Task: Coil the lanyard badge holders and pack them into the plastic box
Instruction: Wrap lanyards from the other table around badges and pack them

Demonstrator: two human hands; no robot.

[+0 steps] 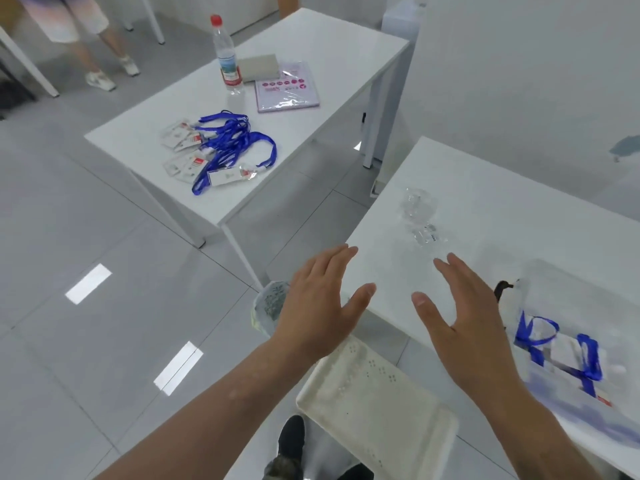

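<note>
A tangle of blue lanyards with clear badge holders [221, 150] lies on the far white table [311, 46]. On the near white table [485, 209] at the right stands a clear plastic box [540, 282] with coiled blue lanyards and badges [561, 348] inside. My left hand [318, 306] hovers with straight fingers over the near table's left corner, holding nothing. My right hand [464, 310] is spread open above the near table, just left of the box, also empty.
A water bottle [227, 53], a grey box [259, 67] and a pink packet [287, 88] sit on the far table. Crumpled clear wrap [419, 216] lies on the near table. A white stool [374, 403] and a bin [270, 306] stand below. A person's legs [93, 39] are at top left.
</note>
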